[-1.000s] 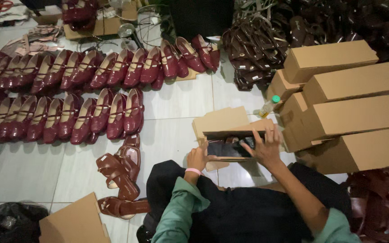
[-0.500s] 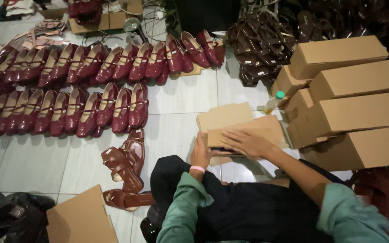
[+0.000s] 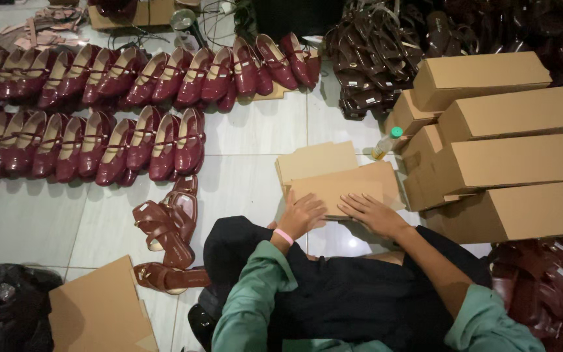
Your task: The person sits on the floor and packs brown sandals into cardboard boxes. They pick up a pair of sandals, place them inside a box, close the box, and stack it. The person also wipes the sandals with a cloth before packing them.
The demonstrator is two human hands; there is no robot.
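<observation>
In the head view, one closed cardboard shoebox [image 3: 343, 189] was seen lying on the tiled floor [image 3: 249, 137] just in front of the seated person's knees, with a second flat cardboard piece [image 3: 314, 160] touching it on the far side. The left hand [image 3: 302, 216] was pressed on the near left edge of the lid, its fingers curled loosely over the rim; the right hand [image 3: 374, 212] was laid flat on top, fingers spread and gripping nothing.

Six closed cardboard boxes [image 3: 509, 160] were counted stacked to the right, and one small bottle with a green cap [image 3: 386, 143] was propped between that stack and the shoebox. Two rows of dark red flat shoes [image 3: 138, 78] were lined up on the floor at the left; the exact count could not be told where the rows ran out of frame. Three brown strappy sandals [image 3: 164, 225] were left near the left knee, beside a loose cardboard sheet [image 3: 99, 309]. A heap of dark sandals [image 3: 373, 52] was piled at the top.

Against the frame one second earlier, the box had been shut: its open interior was no longer shown, and both hands had been brought onto the lid.
</observation>
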